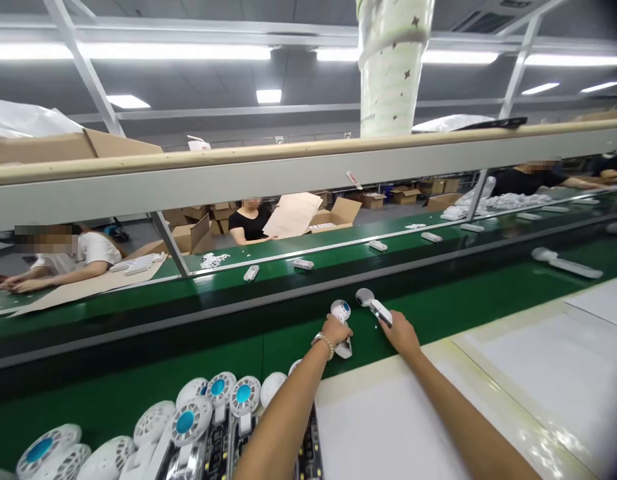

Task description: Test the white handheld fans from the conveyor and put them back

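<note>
My left hand (pixel 335 328), with a beaded bracelet at the wrist, is closed around a white handheld fan (pixel 341 309) with a blue hub, over the green conveyor belt (pixel 288 340). To its right, my right hand (pixel 404 333) grips the handle of another handheld fan (pixel 382 312), whose round head points left. Several white fans (pixel 191 420) lie crowded at the lower left, some with blue hubs. Dark panels with small parts show on several of their handles. My left forearm hides part of this group.
One more fan (pixel 568 263) lies on the belt at the right. White sheets (pixel 388 420) cover the near worktop. Beyond a grey rail (pixel 308 283), small white parts (pixel 303 265) rest on a second green belt. Co-workers sit across, by open cardboard boxes (pixel 338 213). A shelf beam (pixel 288 167) crosses above.
</note>
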Motion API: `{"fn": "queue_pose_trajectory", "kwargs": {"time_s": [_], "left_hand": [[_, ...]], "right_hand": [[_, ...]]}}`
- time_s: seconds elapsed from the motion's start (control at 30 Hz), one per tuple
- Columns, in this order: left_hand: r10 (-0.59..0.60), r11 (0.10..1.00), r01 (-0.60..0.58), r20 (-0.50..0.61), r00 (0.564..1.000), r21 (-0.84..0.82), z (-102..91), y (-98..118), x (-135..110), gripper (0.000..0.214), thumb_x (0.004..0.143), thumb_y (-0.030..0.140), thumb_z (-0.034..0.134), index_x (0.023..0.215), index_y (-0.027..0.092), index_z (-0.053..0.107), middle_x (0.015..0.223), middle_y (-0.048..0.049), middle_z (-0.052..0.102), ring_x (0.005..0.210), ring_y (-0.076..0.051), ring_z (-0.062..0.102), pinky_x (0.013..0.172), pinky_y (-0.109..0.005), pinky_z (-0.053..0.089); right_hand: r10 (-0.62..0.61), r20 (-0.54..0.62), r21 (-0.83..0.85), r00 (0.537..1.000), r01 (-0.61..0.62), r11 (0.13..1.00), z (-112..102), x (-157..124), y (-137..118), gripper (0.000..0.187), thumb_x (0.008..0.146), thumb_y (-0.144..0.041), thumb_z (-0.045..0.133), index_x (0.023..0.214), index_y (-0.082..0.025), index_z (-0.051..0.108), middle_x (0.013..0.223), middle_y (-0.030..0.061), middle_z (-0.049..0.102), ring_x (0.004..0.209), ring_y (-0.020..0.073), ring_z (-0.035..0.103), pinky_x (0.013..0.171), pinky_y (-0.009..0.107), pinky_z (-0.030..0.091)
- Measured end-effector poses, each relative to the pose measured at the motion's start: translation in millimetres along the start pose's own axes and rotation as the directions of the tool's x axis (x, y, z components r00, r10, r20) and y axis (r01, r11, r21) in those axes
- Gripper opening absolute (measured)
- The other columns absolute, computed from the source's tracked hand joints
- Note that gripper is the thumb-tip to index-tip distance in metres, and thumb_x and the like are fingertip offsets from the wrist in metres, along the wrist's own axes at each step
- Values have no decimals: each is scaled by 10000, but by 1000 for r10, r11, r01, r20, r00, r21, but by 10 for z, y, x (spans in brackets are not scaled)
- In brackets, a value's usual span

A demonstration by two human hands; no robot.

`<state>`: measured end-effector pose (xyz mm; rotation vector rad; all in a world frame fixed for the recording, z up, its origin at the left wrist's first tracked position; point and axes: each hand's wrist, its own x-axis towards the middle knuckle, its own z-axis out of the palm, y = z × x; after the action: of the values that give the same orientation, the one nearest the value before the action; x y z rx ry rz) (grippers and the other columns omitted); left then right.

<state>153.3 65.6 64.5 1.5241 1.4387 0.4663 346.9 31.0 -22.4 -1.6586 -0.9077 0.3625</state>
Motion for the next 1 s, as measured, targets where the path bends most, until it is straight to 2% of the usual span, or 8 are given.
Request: {"fn": "queue_pose_trajectory", "kwargs": {"time_s": [0.1,0.2,0.33,0.4,0.53,0.67,0.8,1.0], "left_hand": [[18,975,7,111,994,-221,-100,60,-240,404,689,150,594,1036,106,393,880,-138,627,734,-245,660,583,-329,516],[100,914,-31,153,983,-404,-302,49,-617,355,737,238,590,1015,160,384,925,-90,618,680,-176,658,584,-295,533],[254,669,-120,73,964,-733,-732,-242,-1225,324,771,341,573,1010,176,431,946,-89,623,574,-131,613,516,-265,507],[247,629,-159,2,969,-761,-955,-513,-1523,358,755,324,600,1041,187,433,876,-67,638,532,-136,601,484,-262,488],[82,627,-144,-119,990,-765,-1271,-1103,-2014,510,700,289,663,1139,191,423,764,-37,647,554,-173,624,481,-254,477],[-53,564,-224,-305,951,-795,-1367,-1484,-2290,634,643,287,707,1199,205,413,850,-56,660,677,-222,660,544,-283,513],[-72,531,-348,-450,890,-772,-1374,-1643,-2373,667,594,250,745,1177,217,424,966,-78,651,762,-242,664,641,-325,536],[-97,536,-321,-435,895,-780,-1416,-1713,-2383,664,578,216,759,1153,205,427,1061,-106,618,847,-267,648,702,-356,535]], "right_hand": [[76,40,205,996,-83,975,10,-107,-37,311,603,-428,692,751,-173,591,652,39,594,688,240,610,629,344,487],[136,113,406,984,-170,898,-50,-246,-69,402,661,-540,618,816,-170,595,644,42,624,590,208,613,546,336,521],[180,369,669,912,-395,629,-119,-545,-174,378,657,-452,687,916,-188,608,843,57,688,725,203,655,634,308,555],[174,501,692,848,-513,507,-128,-705,-264,373,629,-342,741,943,-193,606,934,51,687,825,221,658,705,315,551],[165,563,634,810,-552,542,-117,-923,-442,438,625,-258,756,1019,-235,567,1035,24,663,800,213,663,668,319,553],[205,597,561,776,-586,585,-83,-1061,-536,441,693,-338,694,1097,-271,531,1054,34,657,744,221,668,618,337,552],[278,631,488,725,-649,584,-57,-1227,-524,408,696,-311,671,1083,-275,547,1073,20,655,803,225,664,665,324,542],[247,695,392,675,-644,658,-69,-1350,-470,500,710,-325,641,1175,-230,482,799,39,701,695,219,650,612,311,507]]}}
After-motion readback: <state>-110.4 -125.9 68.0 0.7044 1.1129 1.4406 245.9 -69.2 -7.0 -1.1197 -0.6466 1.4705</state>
